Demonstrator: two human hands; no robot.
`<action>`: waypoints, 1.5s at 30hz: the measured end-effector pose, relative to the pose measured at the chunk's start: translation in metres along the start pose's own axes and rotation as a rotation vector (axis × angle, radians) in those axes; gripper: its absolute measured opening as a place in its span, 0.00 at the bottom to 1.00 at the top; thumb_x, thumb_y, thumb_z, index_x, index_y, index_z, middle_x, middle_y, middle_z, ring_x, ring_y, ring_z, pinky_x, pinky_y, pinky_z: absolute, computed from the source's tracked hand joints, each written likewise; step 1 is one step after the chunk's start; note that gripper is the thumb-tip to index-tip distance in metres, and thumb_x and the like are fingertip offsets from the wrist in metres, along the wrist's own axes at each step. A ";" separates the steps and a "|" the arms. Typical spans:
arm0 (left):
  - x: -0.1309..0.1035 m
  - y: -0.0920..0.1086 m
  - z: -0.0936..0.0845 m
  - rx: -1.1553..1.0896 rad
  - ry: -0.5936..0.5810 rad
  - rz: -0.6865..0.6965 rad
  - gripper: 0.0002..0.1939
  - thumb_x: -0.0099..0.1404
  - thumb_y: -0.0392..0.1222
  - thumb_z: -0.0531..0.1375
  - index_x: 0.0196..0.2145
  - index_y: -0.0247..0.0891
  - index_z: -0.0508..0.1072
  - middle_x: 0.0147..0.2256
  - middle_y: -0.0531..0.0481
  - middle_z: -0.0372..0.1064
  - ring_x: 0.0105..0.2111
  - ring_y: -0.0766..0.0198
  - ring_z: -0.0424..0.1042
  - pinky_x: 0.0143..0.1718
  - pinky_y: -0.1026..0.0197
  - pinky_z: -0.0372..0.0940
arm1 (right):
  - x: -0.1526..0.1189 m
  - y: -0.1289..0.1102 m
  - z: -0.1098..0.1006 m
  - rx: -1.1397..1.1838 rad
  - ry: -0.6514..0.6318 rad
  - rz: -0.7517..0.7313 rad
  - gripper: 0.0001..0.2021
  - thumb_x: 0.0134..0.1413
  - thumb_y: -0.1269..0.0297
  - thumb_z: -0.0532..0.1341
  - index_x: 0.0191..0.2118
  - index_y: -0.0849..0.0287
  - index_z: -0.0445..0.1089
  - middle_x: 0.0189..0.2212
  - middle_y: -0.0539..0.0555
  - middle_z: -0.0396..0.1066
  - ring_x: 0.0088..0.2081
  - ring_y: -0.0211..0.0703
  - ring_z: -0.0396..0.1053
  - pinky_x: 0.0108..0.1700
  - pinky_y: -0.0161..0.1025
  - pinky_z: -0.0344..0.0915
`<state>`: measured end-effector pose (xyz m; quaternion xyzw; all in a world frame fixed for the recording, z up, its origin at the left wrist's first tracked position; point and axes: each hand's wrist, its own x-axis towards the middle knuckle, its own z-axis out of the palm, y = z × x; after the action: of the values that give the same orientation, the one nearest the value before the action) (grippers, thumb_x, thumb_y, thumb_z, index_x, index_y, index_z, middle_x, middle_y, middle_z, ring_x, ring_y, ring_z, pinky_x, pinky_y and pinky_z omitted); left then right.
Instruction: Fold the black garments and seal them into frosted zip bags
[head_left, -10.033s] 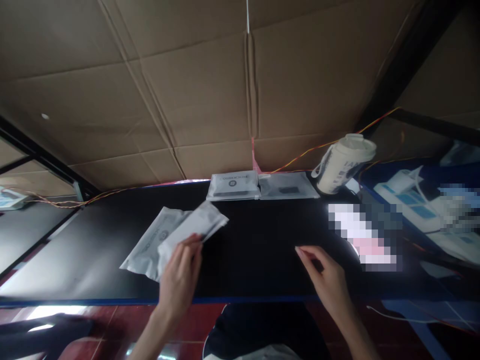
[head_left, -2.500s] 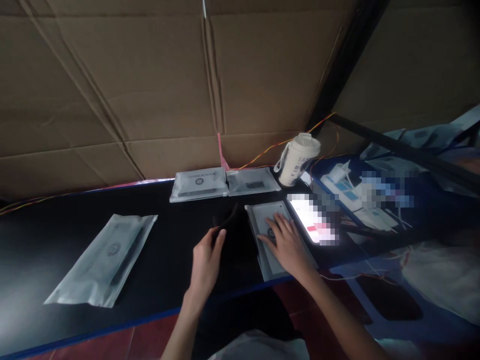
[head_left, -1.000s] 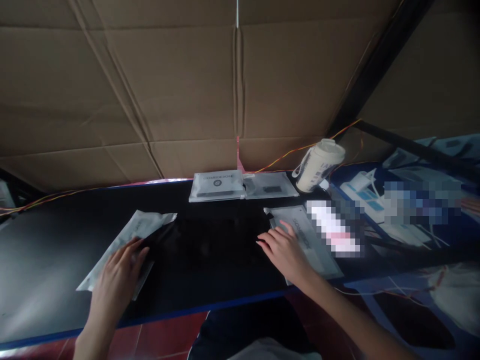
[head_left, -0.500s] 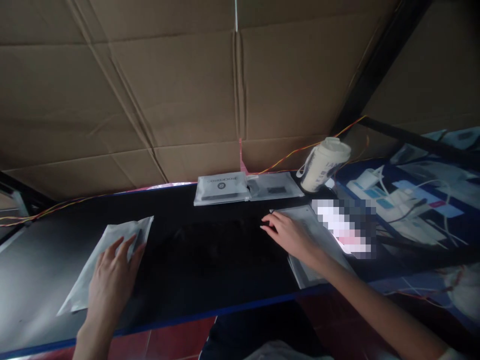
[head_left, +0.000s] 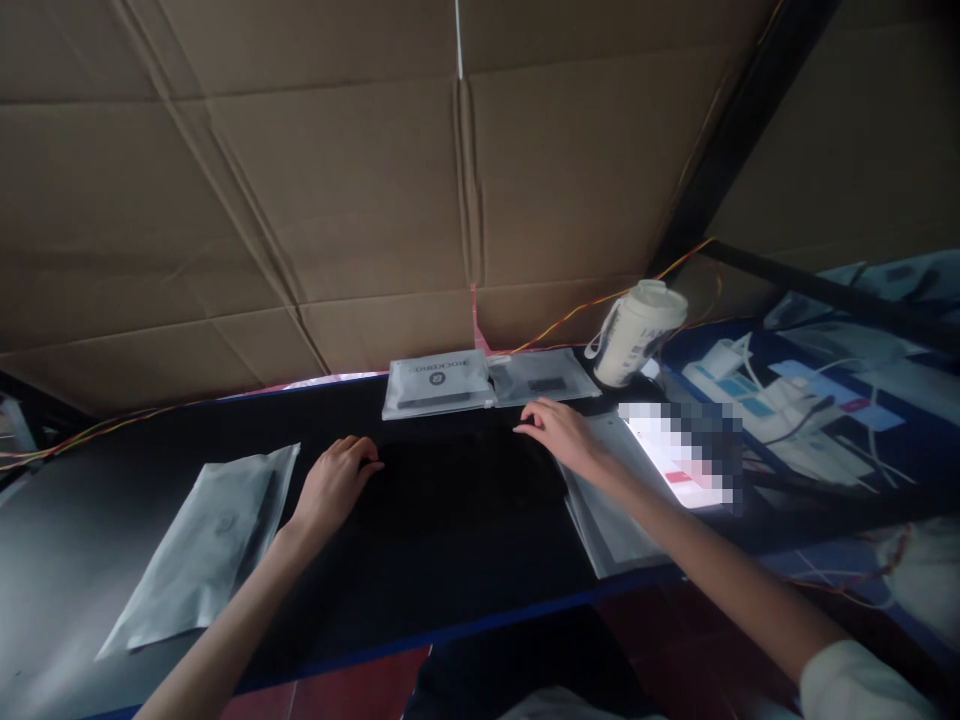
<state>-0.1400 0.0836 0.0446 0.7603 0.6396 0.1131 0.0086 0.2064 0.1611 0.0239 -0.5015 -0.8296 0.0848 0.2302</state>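
Observation:
My left hand (head_left: 337, 484) is above the black table, its fingers curled together near the thumb. My right hand (head_left: 561, 434) reaches over the table with thumb and index finger close together. Anything dark between the fingertips of either hand cannot be made out against the black surface. A frosted zip pouch (head_left: 202, 545) lies left of my left hand. More flat pouches (head_left: 619, 530) lie partly under my right forearm. At the back edge rest a printed pouch (head_left: 439, 382) and a clear pouch (head_left: 546, 378) side by side.
A cream lidded cup (head_left: 639, 335) stands at the back right. Near it lies a bright, partly blurred-out screen (head_left: 675, 460). A power strip with white cables (head_left: 750, 390) is farther right. Cardboard (head_left: 360, 200) rises behind the black table (head_left: 450, 560), and yellow and red wires run along its back.
My left hand has left the frosted pouch and moved right, its fingers now curled in. My right hand's thumb and index finger are closer together. The view has shifted slightly.

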 end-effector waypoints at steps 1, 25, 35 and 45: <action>0.005 -0.001 0.000 0.002 0.011 -0.003 0.07 0.64 0.43 0.55 0.31 0.40 0.71 0.32 0.47 0.70 0.35 0.55 0.70 0.37 0.56 0.65 | 0.004 -0.001 0.000 -0.001 0.019 0.009 0.05 0.56 0.63 0.62 0.32 0.58 0.70 0.28 0.50 0.68 0.28 0.39 0.64 0.28 0.34 0.54; -0.070 0.054 -0.058 -0.282 -0.232 0.046 0.16 0.64 0.55 0.57 0.46 0.46 0.72 0.45 0.51 0.73 0.44 0.58 0.74 0.46 0.58 0.68 | -0.138 -0.054 -0.060 0.104 -0.458 -0.098 0.03 0.51 0.66 0.65 0.33 0.54 0.72 0.53 0.52 0.70 0.58 0.55 0.62 0.62 0.59 0.53; 0.008 0.074 0.020 0.038 -0.058 0.154 0.27 0.66 0.56 0.55 0.57 0.38 0.66 0.61 0.34 0.57 0.60 0.43 0.58 0.56 0.39 0.58 | -0.064 -0.045 -0.034 0.039 -0.106 -0.169 0.16 0.59 0.51 0.59 0.47 0.53 0.70 0.56 0.55 0.67 0.58 0.50 0.64 0.60 0.51 0.59; -0.001 0.056 0.042 0.019 -0.125 0.211 0.35 0.64 0.65 0.49 0.63 0.44 0.58 0.65 0.38 0.48 0.65 0.45 0.46 0.60 0.37 0.49 | -0.027 -0.036 0.023 -0.270 -0.034 -0.130 0.31 0.58 0.42 0.53 0.55 0.65 0.66 0.56 0.69 0.66 0.57 0.60 0.63 0.61 0.61 0.51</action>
<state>-0.0784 0.0779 0.0126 0.8290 0.5553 0.0598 0.0292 0.1776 0.1226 0.0086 -0.4716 -0.8680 -0.0344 0.1515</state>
